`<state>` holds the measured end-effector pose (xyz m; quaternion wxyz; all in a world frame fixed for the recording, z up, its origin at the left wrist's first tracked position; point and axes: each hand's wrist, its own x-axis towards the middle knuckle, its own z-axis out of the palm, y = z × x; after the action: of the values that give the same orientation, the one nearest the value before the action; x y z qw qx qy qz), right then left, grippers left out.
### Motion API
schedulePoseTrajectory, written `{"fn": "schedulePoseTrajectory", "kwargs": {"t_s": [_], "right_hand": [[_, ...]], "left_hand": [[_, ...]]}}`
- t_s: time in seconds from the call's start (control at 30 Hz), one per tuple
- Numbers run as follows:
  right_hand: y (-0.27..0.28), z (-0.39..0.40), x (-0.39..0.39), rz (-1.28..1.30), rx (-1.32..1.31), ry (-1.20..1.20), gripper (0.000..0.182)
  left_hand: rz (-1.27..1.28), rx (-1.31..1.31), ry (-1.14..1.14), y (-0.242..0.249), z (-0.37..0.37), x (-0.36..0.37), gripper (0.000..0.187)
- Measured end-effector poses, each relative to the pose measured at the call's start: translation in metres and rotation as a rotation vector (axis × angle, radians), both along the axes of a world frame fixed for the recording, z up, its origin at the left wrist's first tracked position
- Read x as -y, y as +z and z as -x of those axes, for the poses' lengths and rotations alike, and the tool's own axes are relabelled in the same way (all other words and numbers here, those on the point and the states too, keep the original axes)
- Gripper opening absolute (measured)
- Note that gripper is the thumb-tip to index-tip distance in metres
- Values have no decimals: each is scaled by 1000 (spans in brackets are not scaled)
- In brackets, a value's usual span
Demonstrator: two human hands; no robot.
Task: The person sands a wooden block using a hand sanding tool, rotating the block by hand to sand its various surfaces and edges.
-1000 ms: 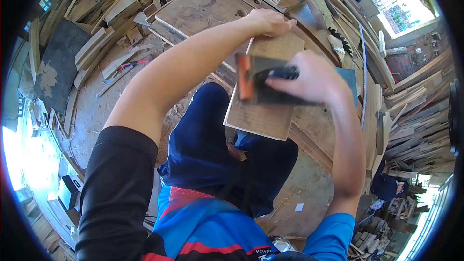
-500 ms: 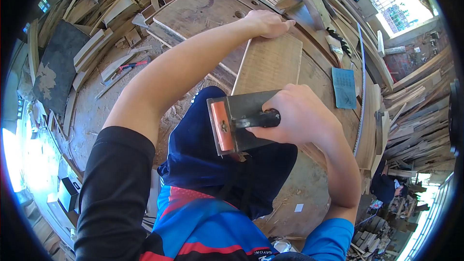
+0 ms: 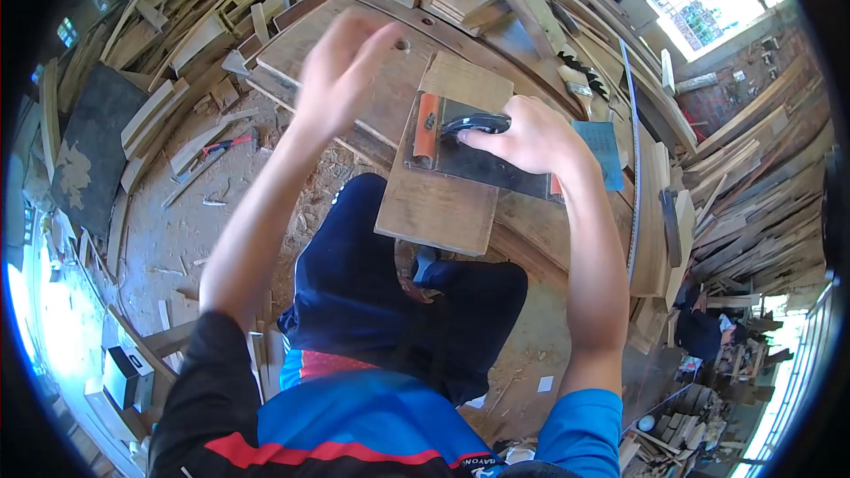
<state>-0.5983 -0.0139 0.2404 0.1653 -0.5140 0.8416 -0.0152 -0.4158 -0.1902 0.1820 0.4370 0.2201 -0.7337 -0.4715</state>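
My right hand (image 3: 537,135) is wrapped round the black handle of a hand sander (image 3: 498,172). This sander has a flat dark plate with an orange clamp at its left end, and it lies across a light wooden board (image 3: 436,208). The board rests on the workbench (image 3: 328,35), its near end jutting out over my knees. My left hand (image 3: 343,75) is up to the left of the board, touching nothing; it is blurred, but its fingers are apart. Partly behind my right forearm, a blue-grey sheet like sandpaper (image 3: 606,147) lies on the bench.
A brush (image 3: 577,88) and stacked wood offcuts (image 3: 478,0) lie at the bench's far side. A long metal ruler (image 3: 630,115) runs along the right. A red-handled tool (image 3: 227,144) is on the floor at left. Lumber piles (image 3: 744,212) stand around.
My left hand has left the board's far end and moved left. My right hand has carried the sander forward from above my lap onto the board. The board's near end now shows closer to me.
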Motion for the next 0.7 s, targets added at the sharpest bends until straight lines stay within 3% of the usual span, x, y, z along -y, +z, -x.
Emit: {"fn": "schedulePoseTrajectory", "kwargs": {"t_s": [0.1, 0.23, 0.33, 0.47, 0.53, 0.6, 0.7], "right_hand": [[-8, 3, 2, 57, -30, 9, 70], [-2, -25, 15, 43, -25, -37, 69], [-1, -43, 22, 80, -60, -3, 69], [-1, -40, 28, 97, -30, -2, 66], [-6, -10, 47, 82, 4, -95, 64], [-30, 39, 71, 238, -105, -149, 62], [-19, 24, 76, 206, -56, -146, 66]], "left_hand": [[-206, 14, 50, -48, -87, -40, 29], [-648, 107, -400, -105, -116, -98, 51], [-663, 33, -701, -98, -102, -116, 56], [-794, 75, -622, -89, -82, -124, 58], [-807, 49, -601, -97, -76, -126, 60], [-832, 18, -576, -102, -73, -132, 62], [-840, -50, -524, -107, -69, -139, 67]]}}
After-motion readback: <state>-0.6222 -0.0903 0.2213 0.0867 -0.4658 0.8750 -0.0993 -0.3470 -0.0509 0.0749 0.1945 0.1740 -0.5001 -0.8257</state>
